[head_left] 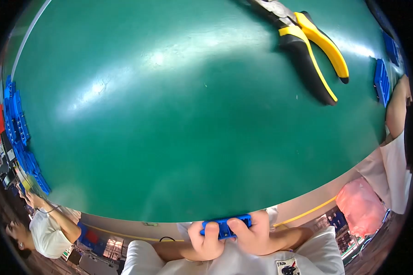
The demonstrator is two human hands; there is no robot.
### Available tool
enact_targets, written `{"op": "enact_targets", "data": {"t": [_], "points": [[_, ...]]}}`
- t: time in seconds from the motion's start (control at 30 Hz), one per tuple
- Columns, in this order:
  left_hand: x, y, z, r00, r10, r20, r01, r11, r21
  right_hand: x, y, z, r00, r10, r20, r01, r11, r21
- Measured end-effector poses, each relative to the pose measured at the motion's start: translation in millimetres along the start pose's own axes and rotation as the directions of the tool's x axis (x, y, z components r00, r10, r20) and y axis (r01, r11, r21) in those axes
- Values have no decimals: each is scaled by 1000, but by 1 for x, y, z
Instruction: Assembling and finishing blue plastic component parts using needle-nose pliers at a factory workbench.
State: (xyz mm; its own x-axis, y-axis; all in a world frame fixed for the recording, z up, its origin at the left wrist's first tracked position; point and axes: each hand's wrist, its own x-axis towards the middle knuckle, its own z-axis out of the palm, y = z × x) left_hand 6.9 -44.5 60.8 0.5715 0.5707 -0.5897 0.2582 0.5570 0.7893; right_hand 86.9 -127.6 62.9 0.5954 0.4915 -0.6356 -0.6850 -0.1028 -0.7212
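Note:
Both my hands sit below the near edge of the green table (183, 119), close to my body. My left hand (205, 243) and my right hand (254, 233) together grip a small blue plastic part (222, 227), thumbs pressed on its top face. The part is a flat rectangular piece with small openings. Most of it is hidden by my fingers. Yellow-and-black pliers (307, 46) lie far from my hands at the far right of the table, handles pointing toward me.
Rows of blue plastic parts (18, 133) line the table's left edge, and more blue parts (382, 82) lie at the right edge. A person in white (46, 229) stands at lower left; another person's arm (397, 110) is at right. A pink bag (360, 206) sits lower right.

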Motion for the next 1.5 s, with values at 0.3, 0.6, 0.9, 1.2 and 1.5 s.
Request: {"op": "enact_targets", "data": {"t": [0.3,0.6,0.9,1.2,1.5], "points": [[3,8,7,999,-51,-6,51,999,-5,4,-7,-1,995,93,42,-94,996,8],[50,86,-63,738,27,675,-352,868,350,18,-48,-53,812,-243,531,532,682,-501],[163,255,-257,362,916,-176,-552,362,751,86,-146,-51,376,-859,347,467,-148,-872],[292,332,-376,386,775,-501,-361,626,691,127,-157,-68,376,-791,484,405,-330,-853],[197,318,-136,157,941,301,-521,-180,835,189,-178,-31,304,-879,368,598,-124,-792]]}}
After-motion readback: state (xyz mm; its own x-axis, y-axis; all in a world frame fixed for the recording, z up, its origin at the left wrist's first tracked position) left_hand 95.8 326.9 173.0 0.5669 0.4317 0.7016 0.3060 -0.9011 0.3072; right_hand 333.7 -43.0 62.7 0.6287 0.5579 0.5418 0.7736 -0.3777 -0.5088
